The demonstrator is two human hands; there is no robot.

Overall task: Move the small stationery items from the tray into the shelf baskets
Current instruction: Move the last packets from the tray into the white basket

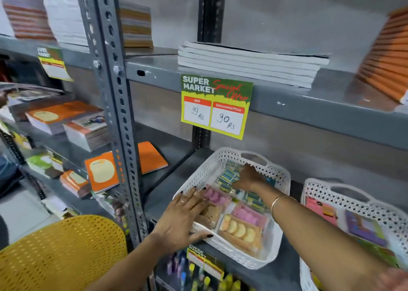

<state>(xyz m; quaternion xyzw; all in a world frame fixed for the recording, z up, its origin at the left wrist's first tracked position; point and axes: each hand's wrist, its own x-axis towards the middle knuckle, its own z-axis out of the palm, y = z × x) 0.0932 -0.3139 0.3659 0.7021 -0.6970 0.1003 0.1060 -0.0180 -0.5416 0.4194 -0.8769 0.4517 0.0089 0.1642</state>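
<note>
left hand flat, spread on basket rim; right hand among blue packets, grip unclear. risk: pressing the rim could tip it.

**Grey steel shelving against a plain wall**

Grey slotted-angle metal shelving fills the frame, its perforated grey upright post standing left of centre. A flat pale grey wall shows behind, upper right, evenly lit.
</note>
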